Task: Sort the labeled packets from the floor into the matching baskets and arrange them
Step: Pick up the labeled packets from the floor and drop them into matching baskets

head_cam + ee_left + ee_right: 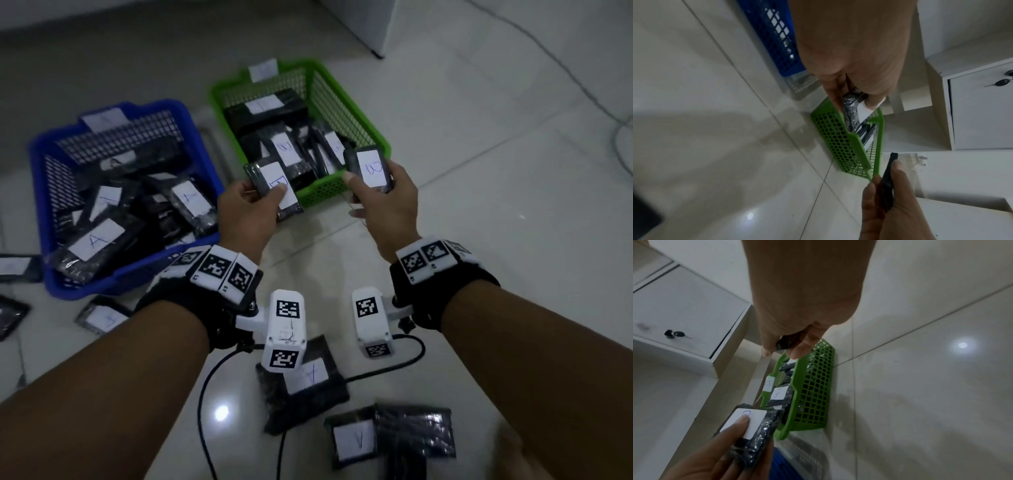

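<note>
Two baskets [310, 197] of labeled packets [97, 240]

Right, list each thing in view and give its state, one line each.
Left hand: grips a B packet.
Right hand: grips another B packet.
Green basket: partly filled with packets.
Blue basket: filled with A packets.
Floor packets: lying flat, unsorted.
</note>
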A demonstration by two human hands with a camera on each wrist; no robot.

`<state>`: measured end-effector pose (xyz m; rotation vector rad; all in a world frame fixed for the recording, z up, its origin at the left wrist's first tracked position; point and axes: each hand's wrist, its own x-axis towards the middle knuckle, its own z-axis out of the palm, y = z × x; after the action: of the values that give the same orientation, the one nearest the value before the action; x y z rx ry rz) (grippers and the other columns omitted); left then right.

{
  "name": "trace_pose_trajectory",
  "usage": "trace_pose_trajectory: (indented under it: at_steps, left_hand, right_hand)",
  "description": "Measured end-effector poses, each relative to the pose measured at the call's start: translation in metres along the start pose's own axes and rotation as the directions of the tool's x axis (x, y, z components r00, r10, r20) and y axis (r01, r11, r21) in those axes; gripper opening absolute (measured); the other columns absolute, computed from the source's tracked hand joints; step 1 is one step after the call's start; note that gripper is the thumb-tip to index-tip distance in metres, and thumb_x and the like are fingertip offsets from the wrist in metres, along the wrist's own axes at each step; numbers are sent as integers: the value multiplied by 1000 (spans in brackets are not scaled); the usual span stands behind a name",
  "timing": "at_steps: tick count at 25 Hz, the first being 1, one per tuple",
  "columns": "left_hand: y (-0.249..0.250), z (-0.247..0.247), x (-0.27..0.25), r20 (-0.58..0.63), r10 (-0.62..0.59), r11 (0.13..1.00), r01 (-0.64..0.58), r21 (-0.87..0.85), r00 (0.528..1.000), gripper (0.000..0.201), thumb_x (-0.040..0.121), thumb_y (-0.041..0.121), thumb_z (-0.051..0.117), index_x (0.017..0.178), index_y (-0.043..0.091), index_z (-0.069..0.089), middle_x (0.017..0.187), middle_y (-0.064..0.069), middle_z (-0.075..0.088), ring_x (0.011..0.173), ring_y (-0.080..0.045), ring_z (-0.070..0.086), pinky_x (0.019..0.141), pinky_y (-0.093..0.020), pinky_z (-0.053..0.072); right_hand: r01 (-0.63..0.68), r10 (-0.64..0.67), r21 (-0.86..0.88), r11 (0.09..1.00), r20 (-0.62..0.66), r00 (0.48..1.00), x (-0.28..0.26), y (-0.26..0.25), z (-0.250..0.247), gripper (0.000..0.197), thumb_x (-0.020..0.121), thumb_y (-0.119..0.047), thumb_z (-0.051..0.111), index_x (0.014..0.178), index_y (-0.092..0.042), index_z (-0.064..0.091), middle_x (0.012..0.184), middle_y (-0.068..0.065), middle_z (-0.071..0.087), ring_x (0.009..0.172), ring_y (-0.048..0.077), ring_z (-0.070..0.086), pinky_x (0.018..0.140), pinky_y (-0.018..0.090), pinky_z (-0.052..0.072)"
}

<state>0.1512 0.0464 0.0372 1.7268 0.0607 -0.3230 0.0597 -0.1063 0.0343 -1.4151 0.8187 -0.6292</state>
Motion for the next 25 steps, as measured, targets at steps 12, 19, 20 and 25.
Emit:
trace_pose_trajectory:
  at_steps: [12,19,20,25]
  left_hand:
    - [23,42,82,-249,-36,998,24,-51,968,34,82,1,70,111,14,59,95,-3,70,82,-15,68,81,-36,59]
    - [30,69,114,-134,146,970,-116,213,980,44,77,11,71,120,11,60,115,-8,69,99,-14,66,90,-31,55]
    - [29,71,110,-108,223,929,-178,323,969,42,84,10,68,125,8,59,121,-4,66,103,-8,60,91,-20,48]
    - [15,41,71,161,457,582,-432,689,875,45,90,26,60,132,11,57,135,-12,56,125,-25,51,106,-34,41]
  right_hand:
    - [324,-261,-251,912,253,931,152,25,86,49,80,-29,63,126,-14,57,117,4,65,108,20,62,96,43,51]
    - [598,-413,-418,684,455,789,143,32,63,61,90,-25,53,148,-15,37,153,15,36,140,31,35,113,44,35]
    - [639,-429,-460,616,485,762,138,32,56,59,91,-27,52,147,-15,39,154,15,35,139,32,35,112,45,35]
    - [767,-465,-523,371,610,641,105,30,29,49,92,-37,50,137,-16,53,146,12,47,131,31,47,103,50,42]
